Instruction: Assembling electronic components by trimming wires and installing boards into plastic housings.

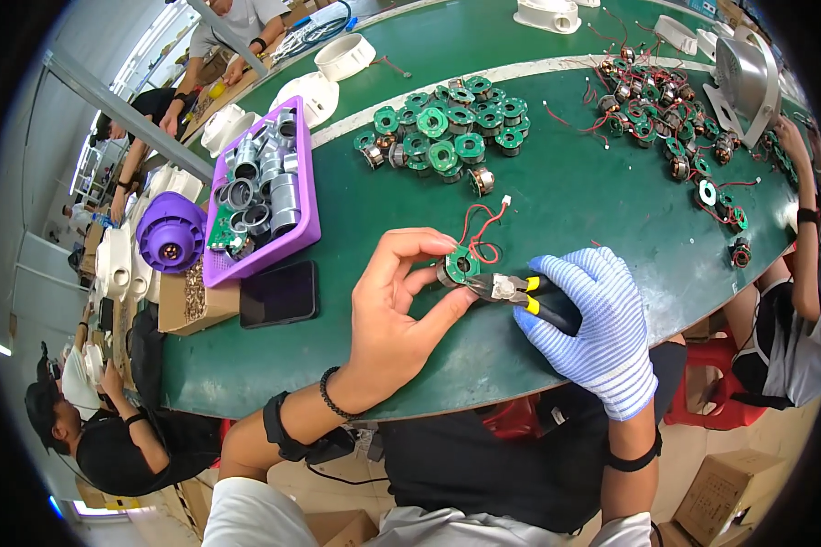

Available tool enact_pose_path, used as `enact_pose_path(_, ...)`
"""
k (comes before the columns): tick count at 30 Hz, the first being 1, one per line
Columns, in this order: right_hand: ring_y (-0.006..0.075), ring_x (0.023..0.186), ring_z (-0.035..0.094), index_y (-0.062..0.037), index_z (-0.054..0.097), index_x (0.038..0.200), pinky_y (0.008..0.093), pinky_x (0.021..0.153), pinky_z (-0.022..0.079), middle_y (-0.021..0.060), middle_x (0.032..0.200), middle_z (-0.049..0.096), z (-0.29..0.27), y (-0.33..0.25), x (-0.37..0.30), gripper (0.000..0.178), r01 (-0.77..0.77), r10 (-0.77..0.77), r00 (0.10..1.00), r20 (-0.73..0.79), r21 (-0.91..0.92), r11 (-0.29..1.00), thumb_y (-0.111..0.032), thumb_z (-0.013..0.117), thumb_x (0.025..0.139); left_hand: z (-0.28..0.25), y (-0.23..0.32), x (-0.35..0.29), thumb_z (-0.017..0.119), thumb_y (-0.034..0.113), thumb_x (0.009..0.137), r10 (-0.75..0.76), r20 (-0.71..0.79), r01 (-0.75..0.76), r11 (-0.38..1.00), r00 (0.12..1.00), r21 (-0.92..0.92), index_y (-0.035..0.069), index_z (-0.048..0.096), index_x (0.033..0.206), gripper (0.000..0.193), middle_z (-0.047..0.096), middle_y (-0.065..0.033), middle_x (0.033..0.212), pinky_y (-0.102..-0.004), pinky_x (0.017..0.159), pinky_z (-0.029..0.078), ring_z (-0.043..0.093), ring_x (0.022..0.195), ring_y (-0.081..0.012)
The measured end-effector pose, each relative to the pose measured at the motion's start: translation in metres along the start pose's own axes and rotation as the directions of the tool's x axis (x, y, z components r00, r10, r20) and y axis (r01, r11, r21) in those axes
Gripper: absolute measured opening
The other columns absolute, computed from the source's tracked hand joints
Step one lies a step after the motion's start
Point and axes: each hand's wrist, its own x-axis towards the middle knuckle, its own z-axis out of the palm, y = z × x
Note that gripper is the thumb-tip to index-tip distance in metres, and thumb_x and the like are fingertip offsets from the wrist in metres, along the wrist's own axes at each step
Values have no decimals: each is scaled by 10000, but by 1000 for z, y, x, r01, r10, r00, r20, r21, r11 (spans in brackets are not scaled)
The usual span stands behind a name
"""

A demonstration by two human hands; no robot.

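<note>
Between the thumb and fingers of my bare left hand (397, 314) is a small motor (461, 265) with a round green circuit board on top. Red wires (485, 239) rise from it and end in a small white plug. My right hand (597, 324), in a white-and-blue striped glove, is closed round pliers (531, 301) with black and yellow handles. The jaws of the pliers touch the edge of the motor's board, close to my left thumb tip. What exactly lies between the jaws is too small to tell. Beyond my hands lies a cluster of similar motors (442, 137).
A purple basket (312, 214) of grey metal cylinders stands at the left, by a dark phone (280, 294) and a purple round part (171, 232). Wired motors (648, 109) are heaped at the far right. A co-worker's arm (796, 164) reaches in there. White housings (345, 56) sit farther back.
</note>
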Motion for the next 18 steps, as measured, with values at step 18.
enact_pose_path(18, 278, 732, 613, -86, 697, 997, 402, 718, 499, 74, 786, 628, -1, 0, -2, 367, -13, 12, 999, 34, 20, 1000, -260, 843, 708, -1, -1, -2, 746, -139, 794, 21, 31, -20, 1000, 999, -15, -27, 564, 1165, 428, 539, -118, 1192, -336, 985, 550, 600, 1137, -190)
